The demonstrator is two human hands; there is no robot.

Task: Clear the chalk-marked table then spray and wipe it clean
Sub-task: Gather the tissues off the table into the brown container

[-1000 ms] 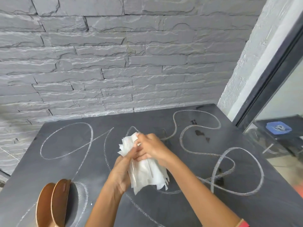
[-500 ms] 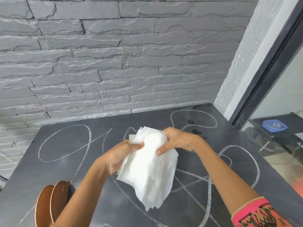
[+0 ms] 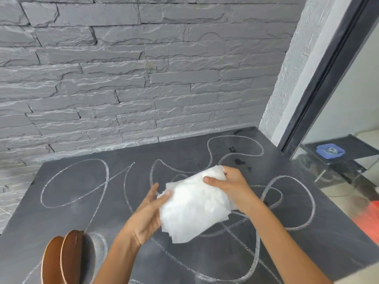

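Holding white wipes (image 3: 194,208) over the chalk-marked table (image 3: 78,181), I pinch their edges with left hand (image 3: 146,215) and right hand (image 3: 232,184). Wiping likely comes next: press them flat.

Stone wall straight ahead, and a doorway opens off to the right.

A rough grey stone wall (image 3: 143,78) fills the back, evenly lit. On the right, a white textured corner (image 3: 287,78) meets a dark frame (image 3: 332,64). Beyond it stands a small black side table (image 3: 352,143) carrying a blue tray (image 3: 322,152) on a pale floor (image 3: 348,201), with a blurred red patch (image 3: 369,220) at the edge.
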